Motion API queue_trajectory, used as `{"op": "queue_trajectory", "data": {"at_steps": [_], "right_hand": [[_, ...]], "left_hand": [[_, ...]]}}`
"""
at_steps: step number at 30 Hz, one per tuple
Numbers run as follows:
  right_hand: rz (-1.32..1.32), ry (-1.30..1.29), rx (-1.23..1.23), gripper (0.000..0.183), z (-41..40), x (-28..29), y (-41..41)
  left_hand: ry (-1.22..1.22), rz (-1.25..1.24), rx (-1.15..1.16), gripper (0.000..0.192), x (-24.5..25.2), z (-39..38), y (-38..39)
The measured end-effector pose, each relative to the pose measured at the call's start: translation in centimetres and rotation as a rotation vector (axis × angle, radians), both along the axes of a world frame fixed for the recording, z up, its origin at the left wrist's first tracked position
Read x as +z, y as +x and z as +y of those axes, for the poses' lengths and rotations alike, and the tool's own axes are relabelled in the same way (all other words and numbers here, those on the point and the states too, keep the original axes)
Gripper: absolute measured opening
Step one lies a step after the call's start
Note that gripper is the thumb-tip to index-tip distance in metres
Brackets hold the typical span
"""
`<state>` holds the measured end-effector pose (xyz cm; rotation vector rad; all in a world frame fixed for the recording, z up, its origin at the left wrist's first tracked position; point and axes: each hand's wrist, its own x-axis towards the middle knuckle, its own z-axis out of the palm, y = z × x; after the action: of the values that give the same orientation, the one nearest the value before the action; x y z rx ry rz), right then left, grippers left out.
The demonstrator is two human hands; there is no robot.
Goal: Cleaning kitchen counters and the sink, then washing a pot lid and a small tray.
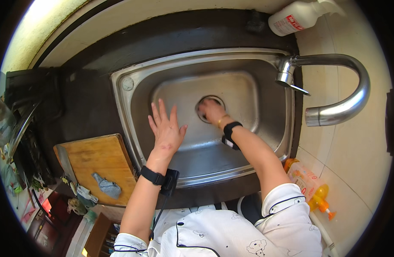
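A stainless steel sink (179, 86) lies before me. My left hand (167, 130) hovers over the left side of the basin, fingers spread, with nothing in it. At the round drain (197, 110) is my right hand (213, 111), its fingers blurred and reaching down over the opening. Whether they grip anything there cannot be made out, since the hand hides most of the drain. Both wrists wear black straps, and a gold bracelet (220, 122) circles the right one.
A chrome faucet (360, 93) curves at the right. Beyond it stand a white pump bottle (291, 19) and, nearer me, an orange-topped pump bottle (304, 181). A wooden cutting board (94, 160) carrying a grey cloth (107, 186) lies left of the sink on the dark countertop (88, 106).
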<state>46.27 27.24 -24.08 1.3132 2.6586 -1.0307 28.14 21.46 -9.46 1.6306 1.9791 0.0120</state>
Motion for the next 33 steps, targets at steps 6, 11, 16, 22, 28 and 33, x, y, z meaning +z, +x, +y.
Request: {"op": "queue_trajectory", "data": {"at_steps": [6, 11, 16, 22, 28, 33], "right_hand": [[-0.251, 0.283, -0.286, 0.015, 4.8, 2.9, 7.3], [-0.662, 0.012, -0.682, 0.013, 1.7, -0.8, 10.4], [-0.408, -0.228, -0.503, 0.015, -2.5, -2.9, 8.4], [-0.529, -0.017, -0.358, 0.016, 0.9, 0.8, 12.4], [-0.833, -0.184, -0.639, 0.019, -4.7, -3.7, 9.7], [-0.410, -0.327, -0.645, 0.025, -1.9, 2.1, 7.2]], "left_hand": [[-0.116, -0.036, 0.006, 0.056, -1.3, -0.8, -1.2], [-0.210, -0.115, 0.029, 0.053, -1.4, -0.6, -0.3], [-0.239, -0.160, 0.023, 0.053, -1.0, -1.3, 0.4], [-0.236, -0.224, 0.004, 0.052, -1.4, -2.2, 0.4], [-0.283, -0.251, 0.007, 0.050, -1.5, -2.3, 0.8], [-0.298, -0.332, 0.023, 0.049, -2.0, -2.4, 1.0]]}}
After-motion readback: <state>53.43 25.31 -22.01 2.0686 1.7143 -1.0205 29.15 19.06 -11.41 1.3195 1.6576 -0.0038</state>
